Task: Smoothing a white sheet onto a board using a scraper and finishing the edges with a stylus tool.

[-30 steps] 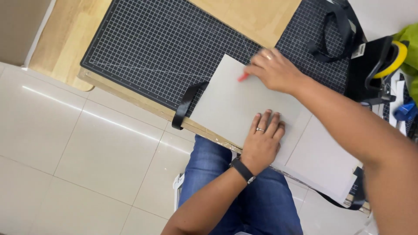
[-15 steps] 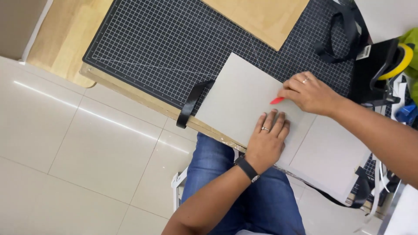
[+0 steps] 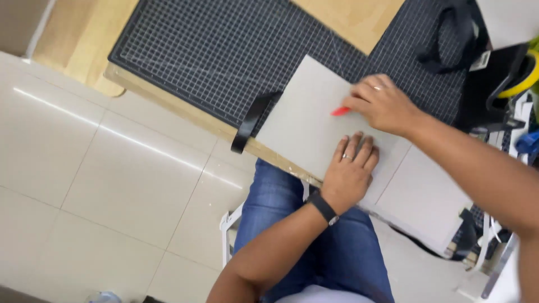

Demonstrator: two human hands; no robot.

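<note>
**Two hands on a grey board**

Nearest, the left hand [image 3: 349,175] presses flat on the grey rectangular cardboard sheet [image 3: 306,120], fingers together and stretched out. Just beyond, the right hand [image 3: 382,104] has its fingers closed around a thin red tool [image 3: 340,111] whose tip touches the sheet. The sheet lies on the black gridded cutting mat [image 3: 224,50], overhanging the wooden table's edge [image 3: 168,101].

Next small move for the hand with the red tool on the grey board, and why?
Probably draw the red tool further along the grey board toward the body. The right hand has its tip on the board, and the left hand lies flat, pinning the sheet.
</note>
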